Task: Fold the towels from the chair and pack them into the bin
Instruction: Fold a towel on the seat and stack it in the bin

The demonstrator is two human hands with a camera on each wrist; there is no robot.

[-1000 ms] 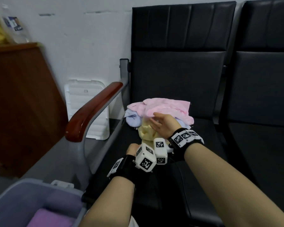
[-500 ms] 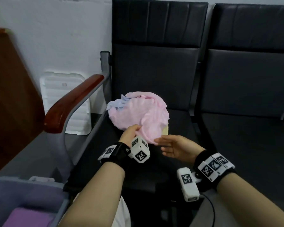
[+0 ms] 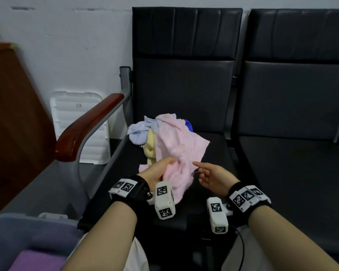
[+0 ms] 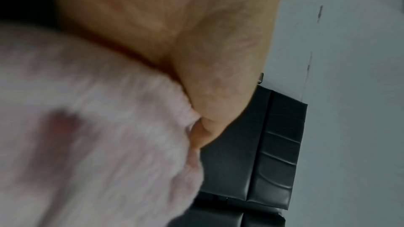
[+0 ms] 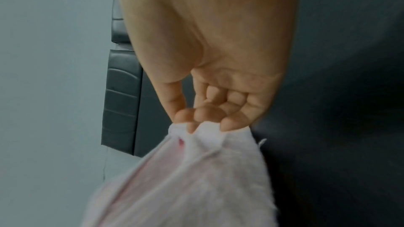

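A pink towel (image 3: 180, 149) trails from the pile on the black chair seat (image 3: 213, 153) toward me. My left hand (image 3: 160, 170) grips its bunched near end, and in the left wrist view the thumb (image 4: 214, 84) presses into the pink cloth (image 4: 87, 127). My right hand (image 3: 205, 175) is just right of it. The right wrist view shows its fingertips (image 5: 201, 115) pinching a gathered edge of the pink towel (image 5: 196, 179). Behind lie a light blue towel (image 3: 138, 132), a yellow towel (image 3: 150, 148) and a bit of dark blue cloth (image 3: 188, 124).
A grey bin (image 3: 14, 222) with a purple towel (image 3: 37, 261) inside sits at the bottom left. The chair's red-brown armrest (image 3: 86, 128) rises between the bin and the seat. A second black seat (image 3: 292, 163) adjoins on the right. A white plastic panel (image 3: 76, 118) leans on the wall.
The pink towel has been drawn off the pile toward me. My right hand left the pile, came near and took the towel's edge beside my left hand.
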